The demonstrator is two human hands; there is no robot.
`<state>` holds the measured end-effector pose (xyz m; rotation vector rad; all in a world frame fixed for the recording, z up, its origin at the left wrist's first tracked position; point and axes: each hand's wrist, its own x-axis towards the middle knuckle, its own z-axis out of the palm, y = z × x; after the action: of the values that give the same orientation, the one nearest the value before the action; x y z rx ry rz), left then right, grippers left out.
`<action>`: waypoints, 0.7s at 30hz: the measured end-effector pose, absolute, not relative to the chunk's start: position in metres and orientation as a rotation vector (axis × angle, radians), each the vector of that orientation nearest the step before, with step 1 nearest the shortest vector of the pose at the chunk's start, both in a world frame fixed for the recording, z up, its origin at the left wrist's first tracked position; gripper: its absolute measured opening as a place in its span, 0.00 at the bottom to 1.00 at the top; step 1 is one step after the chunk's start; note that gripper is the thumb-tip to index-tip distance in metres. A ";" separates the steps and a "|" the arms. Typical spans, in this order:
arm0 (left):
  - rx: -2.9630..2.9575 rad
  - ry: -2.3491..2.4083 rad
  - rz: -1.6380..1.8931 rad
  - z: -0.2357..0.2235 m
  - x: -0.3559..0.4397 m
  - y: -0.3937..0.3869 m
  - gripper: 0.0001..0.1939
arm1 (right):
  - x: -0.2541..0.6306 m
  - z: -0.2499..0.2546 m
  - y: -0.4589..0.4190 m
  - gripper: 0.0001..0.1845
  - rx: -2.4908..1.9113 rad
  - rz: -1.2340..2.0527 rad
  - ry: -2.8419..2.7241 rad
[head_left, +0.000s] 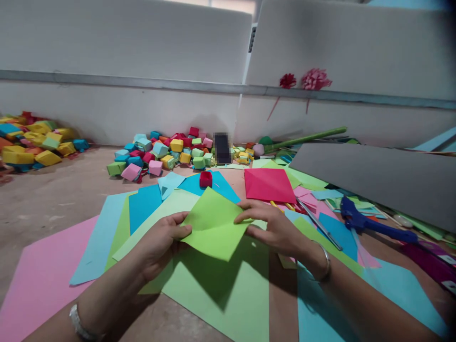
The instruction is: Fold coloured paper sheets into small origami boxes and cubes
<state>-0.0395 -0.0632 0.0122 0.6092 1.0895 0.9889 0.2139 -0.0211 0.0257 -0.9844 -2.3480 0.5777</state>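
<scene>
Both hands busy on one sheet: square lime-green paper sheet (212,228), held up in the middle of the view, one corner toward the camera, faint crease across it. Left hand (160,244) grips the left corner, thumb on top, other fingers tucked under. Right hand (276,230) at the right corner, fingers bent over the upper edge and face, thumb lower down; can't tell how firm that hold is. Silver bracelet on each wrist.

Below the held sheet: large pale-green paper sheet (245,294), with the held sheet's shadow on it. To the left, overlapping pink, light-blue and green sheets fan out. Just beyond the held sheet, a small open red paper box (205,179) sits on a bright-blue paper sheet (228,187). Red rectangular paper sheet (270,184) just past the right hand. Right of that hand, a slim silver metal tool (318,223), then a dark-blue plastic tool (377,228), glue-gun-like.

Back: piles of multicoloured paper cubes (167,147), pixelated dark upright rectangle (223,149) beside them. Red and pink paper flowers (316,79) up against the white wall
</scene>
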 end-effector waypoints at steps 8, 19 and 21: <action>0.986 1.078 1.014 0.017 -0.038 -0.069 0.25 | 0.205 0.013 -0.021 0.08 -1.273 0.960 -1.703; 1.058 1.356 0.926 0.009 -0.039 -0.066 0.15 | 0.207 0.012 -0.023 0.14 -1.267 0.985 -1.727; 1.049 1.347 0.903 0.008 -0.040 -0.066 0.14 | 0.207 0.014 -0.024 0.09 -1.284 0.992 -1.751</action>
<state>-0.0401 -0.0663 0.0080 1.0492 1.3472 0.9027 0.2072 -0.0237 0.0140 -1.2841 -1.7510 0.9925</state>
